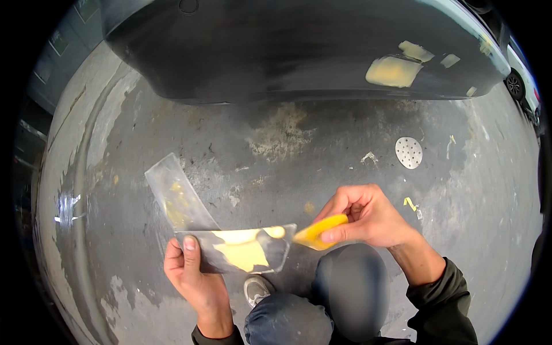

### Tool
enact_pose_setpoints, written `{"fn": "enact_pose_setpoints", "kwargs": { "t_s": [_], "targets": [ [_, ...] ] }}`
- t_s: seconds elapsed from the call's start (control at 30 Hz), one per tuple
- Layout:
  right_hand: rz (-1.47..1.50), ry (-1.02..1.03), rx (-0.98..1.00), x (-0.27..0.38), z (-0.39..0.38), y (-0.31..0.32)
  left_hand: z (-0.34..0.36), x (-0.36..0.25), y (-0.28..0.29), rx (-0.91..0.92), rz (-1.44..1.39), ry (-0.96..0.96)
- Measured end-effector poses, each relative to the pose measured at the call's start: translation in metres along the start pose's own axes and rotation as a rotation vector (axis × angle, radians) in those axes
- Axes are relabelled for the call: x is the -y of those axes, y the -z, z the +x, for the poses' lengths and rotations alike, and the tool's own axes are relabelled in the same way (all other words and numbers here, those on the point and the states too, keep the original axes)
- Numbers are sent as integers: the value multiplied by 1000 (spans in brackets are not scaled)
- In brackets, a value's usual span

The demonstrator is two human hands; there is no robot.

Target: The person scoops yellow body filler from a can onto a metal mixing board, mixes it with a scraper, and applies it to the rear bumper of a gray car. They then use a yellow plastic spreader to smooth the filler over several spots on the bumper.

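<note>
My left hand is closed on the left end of a clear plastic mixing board, its thumb over the top face. Pale yellow putty lies spread across the board's middle and along its far edge. A second translucent strip with yellow smears angles out from behind the board; I cannot tell whether my left hand holds it too. My right hand pinches a yellow putty spreader, whose tip is just beside the board's right end. Beyond both hands, a dark car bumper carries several putty patches.
On the grey, stained concrete floor lies a round perforated sanding disc, with a small yellow scrap nearer me. My bent knees and one shoe are below my hands. Another car's wheel shows at the far right.
</note>
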State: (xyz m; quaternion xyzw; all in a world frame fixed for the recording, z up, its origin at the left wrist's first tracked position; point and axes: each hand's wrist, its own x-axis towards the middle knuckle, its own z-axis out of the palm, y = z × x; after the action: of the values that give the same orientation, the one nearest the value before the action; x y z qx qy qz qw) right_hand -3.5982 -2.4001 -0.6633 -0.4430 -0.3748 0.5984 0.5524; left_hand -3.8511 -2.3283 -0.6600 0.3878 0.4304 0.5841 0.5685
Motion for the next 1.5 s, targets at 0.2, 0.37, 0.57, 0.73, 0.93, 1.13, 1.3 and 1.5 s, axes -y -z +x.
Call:
{"fn": "enact_pose_setpoints", "kwargs": {
  "t_s": [0.2,0.37,0.57,0.73,0.93,1.13,1.3,1.5],
  "targets": [
    [131,52,-267,-1,1,4,0,7,1,14,-84,84],
    [309,109,-267,1,4,1,-6,17,-2,118,8,145],
    [307,122,-162,-13,3,7,-4,26,-8,102,128,42],
    [250,60,-75,-27,-5,14,2,22,-17,-1,-17,13],
    [501,199,-259,-19,-4,14,-3,23,-18,138,81,39],
    [496,124,-132,-47,-8,21,-5,33,-24,62,133,-8],
    [438,-10,-265,-53,-22,40,-3,27,-40,-50,82,-56],
    [518,4,-345,-57,-24,51,-3,29,-43,-54,113,-32]
  ]
}}
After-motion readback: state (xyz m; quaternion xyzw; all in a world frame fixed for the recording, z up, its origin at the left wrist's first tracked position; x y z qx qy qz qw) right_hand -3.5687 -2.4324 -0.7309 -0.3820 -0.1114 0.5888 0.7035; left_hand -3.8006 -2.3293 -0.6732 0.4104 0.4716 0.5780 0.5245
